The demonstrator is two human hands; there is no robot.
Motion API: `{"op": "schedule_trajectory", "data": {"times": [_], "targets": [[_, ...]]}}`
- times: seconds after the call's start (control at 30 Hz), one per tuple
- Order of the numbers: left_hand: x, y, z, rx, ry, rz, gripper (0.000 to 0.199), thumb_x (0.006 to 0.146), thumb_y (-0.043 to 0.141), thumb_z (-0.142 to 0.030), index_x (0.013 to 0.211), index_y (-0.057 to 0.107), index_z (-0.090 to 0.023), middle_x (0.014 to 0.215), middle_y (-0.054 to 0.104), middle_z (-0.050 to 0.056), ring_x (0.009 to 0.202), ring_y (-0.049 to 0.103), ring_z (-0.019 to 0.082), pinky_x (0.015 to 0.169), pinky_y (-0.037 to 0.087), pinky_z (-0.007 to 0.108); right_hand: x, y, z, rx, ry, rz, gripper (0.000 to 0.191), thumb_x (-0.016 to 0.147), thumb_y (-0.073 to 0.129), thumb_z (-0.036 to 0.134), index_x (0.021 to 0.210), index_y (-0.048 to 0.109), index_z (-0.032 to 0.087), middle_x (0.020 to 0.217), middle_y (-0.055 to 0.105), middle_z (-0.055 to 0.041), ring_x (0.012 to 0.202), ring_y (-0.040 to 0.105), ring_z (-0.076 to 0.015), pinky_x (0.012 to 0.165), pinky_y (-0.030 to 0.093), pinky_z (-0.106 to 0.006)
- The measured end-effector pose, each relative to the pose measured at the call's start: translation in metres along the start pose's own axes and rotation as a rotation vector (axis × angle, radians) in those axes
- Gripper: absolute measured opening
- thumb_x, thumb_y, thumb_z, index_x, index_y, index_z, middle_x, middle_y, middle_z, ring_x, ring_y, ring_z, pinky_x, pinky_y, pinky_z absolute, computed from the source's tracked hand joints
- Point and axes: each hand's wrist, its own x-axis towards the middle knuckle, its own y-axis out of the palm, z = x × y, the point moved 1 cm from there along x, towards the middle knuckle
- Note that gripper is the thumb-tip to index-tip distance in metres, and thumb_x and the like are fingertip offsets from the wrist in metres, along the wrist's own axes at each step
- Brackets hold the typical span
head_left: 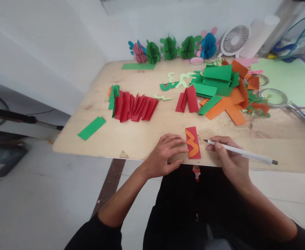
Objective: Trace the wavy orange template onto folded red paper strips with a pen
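Note:
On the table's front edge lies a small red paper strip [197, 147] with an orange wavy cut-out [191, 143] on top of it. My left hand [167, 152] rests flat beside them, its fingers apart and the fingertips at the left edge of the pieces. My right hand [229, 158] is closed around a white pencil [246, 152], whose dark tip points left, just right of the red strip. Two folded red pieces [191, 99] stand behind the strip.
Folded red papers [134, 107] stand in a row at left, near a green strip [91, 128]. Green papers [217, 78] and orange papers [236, 104] are heaped at right, beside scissors [302, 116]. Paper figures [169, 48] and a fan [235, 40] line the wall.

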Motion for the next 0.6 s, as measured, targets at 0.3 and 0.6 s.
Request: {"op": "schedule_trajectory", "data": {"times": [0.3, 0.6], "targets": [[0.039, 0.019, -0.025, 0.163, -0.447, -0.085, 0.015, 0.079, 0.068, -0.023, 0.092, 0.062, -0.020, 0.094, 0.066, 0.004, 0.095, 0.057, 0.024, 0.090, 0.044, 0.042, -0.004, -0.027, -0.020, -0.004, 0.024, -0.054, 0.022, 0.092, 0.055, 0.043, 0.102, 0.066, 0.026, 0.083, 0.072, -0.0013, 0.083, 0.067, -0.0172, 0.075, 0.053, -0.030], [0.051, 0.026, -0.034, 0.187, -0.624, -0.130, 0.012, 0.072, 0.071, -0.017, 0.076, 0.060, -0.021, 0.086, 0.064, 0.002, 0.088, 0.057, 0.023, 0.082, 0.046, 0.040, -0.006, -0.029, -0.025, -0.092, -0.128, -0.028, 0.018, 0.092, 0.053, 0.037, 0.102, 0.065, 0.026, 0.082, 0.074, -0.0008, 0.083, 0.070, -0.0200, 0.079, 0.052, -0.036]]}}
